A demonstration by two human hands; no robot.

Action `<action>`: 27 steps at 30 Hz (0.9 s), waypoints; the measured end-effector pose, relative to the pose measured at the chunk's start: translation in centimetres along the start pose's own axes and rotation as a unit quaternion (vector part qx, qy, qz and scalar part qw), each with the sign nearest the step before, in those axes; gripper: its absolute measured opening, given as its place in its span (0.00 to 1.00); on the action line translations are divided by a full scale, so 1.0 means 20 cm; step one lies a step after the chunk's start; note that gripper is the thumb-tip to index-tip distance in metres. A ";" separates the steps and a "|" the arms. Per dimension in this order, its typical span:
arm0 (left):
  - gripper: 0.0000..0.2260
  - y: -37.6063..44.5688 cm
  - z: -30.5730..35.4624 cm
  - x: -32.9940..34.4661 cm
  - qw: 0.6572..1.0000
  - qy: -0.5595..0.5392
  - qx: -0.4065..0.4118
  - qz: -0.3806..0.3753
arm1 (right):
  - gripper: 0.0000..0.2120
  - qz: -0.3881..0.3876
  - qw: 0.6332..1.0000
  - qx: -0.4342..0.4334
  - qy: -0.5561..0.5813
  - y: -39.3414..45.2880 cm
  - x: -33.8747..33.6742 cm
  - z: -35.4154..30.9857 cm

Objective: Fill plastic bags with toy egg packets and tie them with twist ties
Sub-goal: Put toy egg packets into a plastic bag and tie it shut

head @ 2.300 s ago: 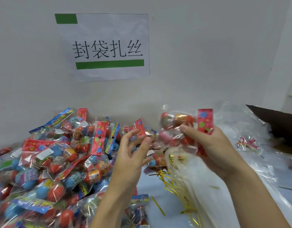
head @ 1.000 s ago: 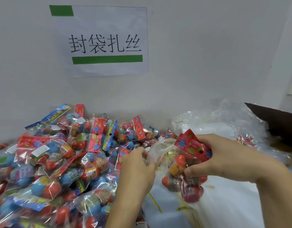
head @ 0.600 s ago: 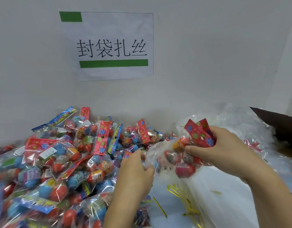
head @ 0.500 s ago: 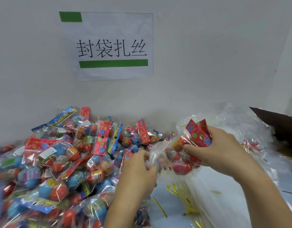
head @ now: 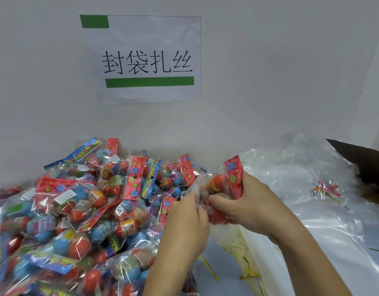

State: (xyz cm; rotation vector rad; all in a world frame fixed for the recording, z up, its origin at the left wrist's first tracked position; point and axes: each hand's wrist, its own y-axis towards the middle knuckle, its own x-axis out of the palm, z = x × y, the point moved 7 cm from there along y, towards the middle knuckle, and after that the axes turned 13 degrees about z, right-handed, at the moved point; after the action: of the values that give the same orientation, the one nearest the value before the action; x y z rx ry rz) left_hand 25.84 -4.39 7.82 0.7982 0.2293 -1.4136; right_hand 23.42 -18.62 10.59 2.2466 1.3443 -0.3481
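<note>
**Legible Text and Markings**

One paper sign (head: 150,58) is fixed to the wall (head: 269,71). It carries four black Chinese characters in a single row: 封袋扎丝. A short green block sits at the sign's upper left corner, and a long green bar runs beneath the characters.

The toy egg packets (head: 81,210) bear small white printed labels and patterned header cards; their print is too small and blurred to read.

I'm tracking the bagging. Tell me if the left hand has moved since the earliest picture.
Yes. The left hand has moved right, away from the packet pile, and now grips the clear bag beside the right hand.
</note>
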 end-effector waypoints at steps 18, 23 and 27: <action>0.07 -0.06 0.23 -0.03 0.960 -0.176 0.215 -0.025 | 0.11 0.193 0.980 -0.004 0.053 0.07 -0.08 0.10; 0.06 -0.05 0.20 -0.04 0.960 -0.203 0.188 -0.051 | 0.06 0.142 0.940 0.064 0.302 0.09 -0.06 0.13; 0.09 0.00 0.16 -0.10 0.959 -0.247 0.124 0.061 | 0.10 0.082 0.907 0.070 0.407 0.08 -0.04 0.09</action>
State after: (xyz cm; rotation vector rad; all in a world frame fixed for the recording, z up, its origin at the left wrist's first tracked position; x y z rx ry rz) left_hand 24.45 -4.65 11.29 0.6211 -0.3835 -1.4929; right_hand 24.62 -20.75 9.90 2.7323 1.5048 0.6539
